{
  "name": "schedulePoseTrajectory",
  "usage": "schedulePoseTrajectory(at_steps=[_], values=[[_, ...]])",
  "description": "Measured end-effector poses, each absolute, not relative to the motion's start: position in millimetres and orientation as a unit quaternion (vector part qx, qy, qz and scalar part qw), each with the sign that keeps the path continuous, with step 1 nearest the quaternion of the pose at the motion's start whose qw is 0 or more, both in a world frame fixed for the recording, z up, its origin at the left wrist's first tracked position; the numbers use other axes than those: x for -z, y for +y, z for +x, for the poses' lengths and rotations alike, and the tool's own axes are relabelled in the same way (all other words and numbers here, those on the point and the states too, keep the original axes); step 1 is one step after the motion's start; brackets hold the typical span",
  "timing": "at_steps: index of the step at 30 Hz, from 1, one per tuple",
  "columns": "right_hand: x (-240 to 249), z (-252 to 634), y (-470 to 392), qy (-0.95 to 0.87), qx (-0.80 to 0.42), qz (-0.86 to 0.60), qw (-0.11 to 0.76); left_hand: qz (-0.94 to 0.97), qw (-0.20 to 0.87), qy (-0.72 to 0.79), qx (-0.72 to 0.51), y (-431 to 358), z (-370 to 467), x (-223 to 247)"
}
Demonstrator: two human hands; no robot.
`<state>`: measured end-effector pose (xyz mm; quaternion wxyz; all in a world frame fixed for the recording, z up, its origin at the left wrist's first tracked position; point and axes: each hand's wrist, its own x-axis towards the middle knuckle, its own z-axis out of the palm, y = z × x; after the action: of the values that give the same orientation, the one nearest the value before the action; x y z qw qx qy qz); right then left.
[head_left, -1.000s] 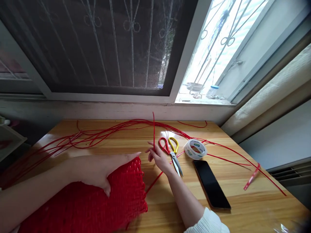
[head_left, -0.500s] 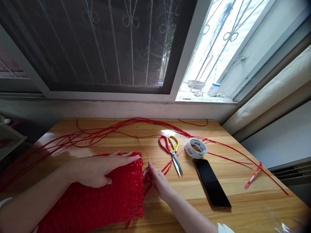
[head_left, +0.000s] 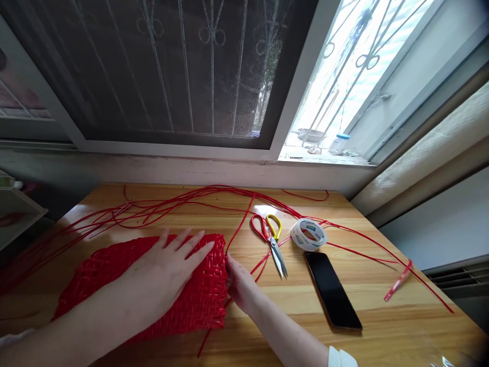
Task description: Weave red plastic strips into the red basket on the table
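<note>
A red woven plastic piece [head_left: 202, 300] lies on the table, its right edge bumpy with looped strands. Spread flat across its top is my left hand [head_left: 168, 270], fingers apart and pressing on the weave. My right hand [head_left: 240, 283] is closed at the right edge of the weave, its fingertips partly hidden behind that edge. From there a thin red strand [head_left: 241, 223] slants up and right towards the back of the table. Another loose strand end [head_left: 204, 344] sticks out below the piece.
Scissors [head_left: 274, 244] with red and yellow handles lie right of my right hand. Beyond them are a tape roll [head_left: 308, 234] and a black phone [head_left: 332, 290]. Long red strands [head_left: 183, 198] stretch across the table's back, below the window. A short red-and-white strip [head_left: 398, 280] lies far right.
My left hand has shifted down and its fingers have spread wider. My right hand has moved slightly down against the edge. The strand now stands out plainly, slanting up and right.
</note>
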<state>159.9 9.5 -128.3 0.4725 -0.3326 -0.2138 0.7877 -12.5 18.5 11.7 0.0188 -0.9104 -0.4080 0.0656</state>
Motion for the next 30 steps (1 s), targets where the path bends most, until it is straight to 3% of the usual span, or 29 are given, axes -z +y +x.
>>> schedulePoseTrajectory(at_steps=[5, 12, 14, 18, 26, 30], values=[[142, 159, 4, -0.223, -0.713, -0.384, 0.542, -0.885, -0.005, -0.445, 0.136, 7, 6, 19], [150, 165, -4, -0.354, -0.559, -0.440, 0.607, -0.847, -0.032, -0.485, 0.216, 4, 15, 56], [146, 168, -7, -0.430, -0.517, -0.443, 0.593, -0.831, -0.082, -0.503, 0.222, 7, 14, 52], [137, 169, -10, -0.613, -0.443, -0.440, 0.484, -0.801, -0.163, -0.525, 0.237, 13, 16, 43], [130, 158, -8, -0.737, -0.404, -0.360, 0.404, -0.773, -0.174, -0.534, 0.296, 15, 31, 35], [124, 160, -9, -0.622, -0.572, -0.316, 0.432, -0.827, -0.111, -0.495, 0.243, 16, 23, 42]])
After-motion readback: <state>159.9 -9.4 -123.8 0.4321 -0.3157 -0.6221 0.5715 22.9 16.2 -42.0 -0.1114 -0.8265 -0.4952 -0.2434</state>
